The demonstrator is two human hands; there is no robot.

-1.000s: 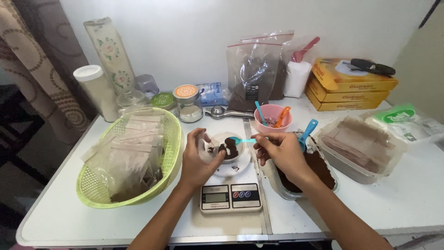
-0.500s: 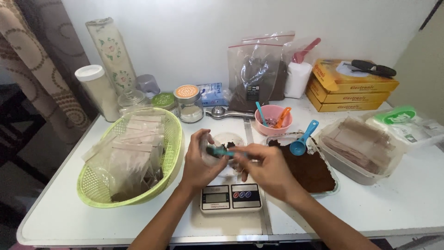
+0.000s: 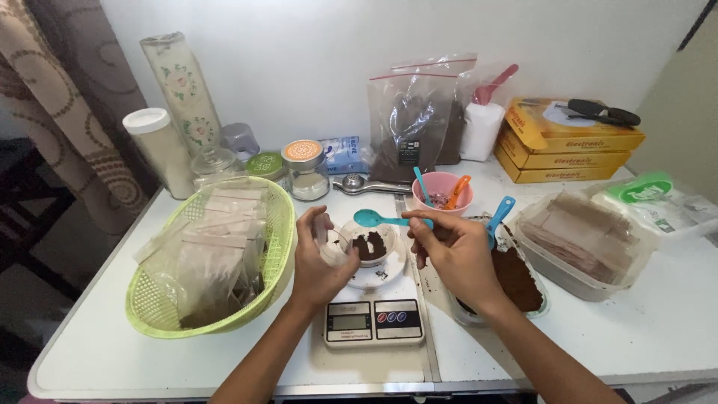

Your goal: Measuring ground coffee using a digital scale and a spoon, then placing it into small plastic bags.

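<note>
Weighing step, centre frame: left hand (image 3: 318,262) grips the small clear cup (image 3: 366,245) of brown powder; right hand (image 3: 456,251) pinches a teal plastic spoon (image 3: 381,219), needing steady tipping

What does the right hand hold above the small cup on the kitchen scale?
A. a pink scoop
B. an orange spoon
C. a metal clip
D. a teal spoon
D: the right hand pinches the handle of a teal spoon, its bowl above the small cup on the kitchen scale.

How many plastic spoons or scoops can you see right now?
5: teal spoon in the right hand; blue and orange in the pink cup; blue scoop in the powder tray; pink scoop at the back. Others may be hidden.
</note>
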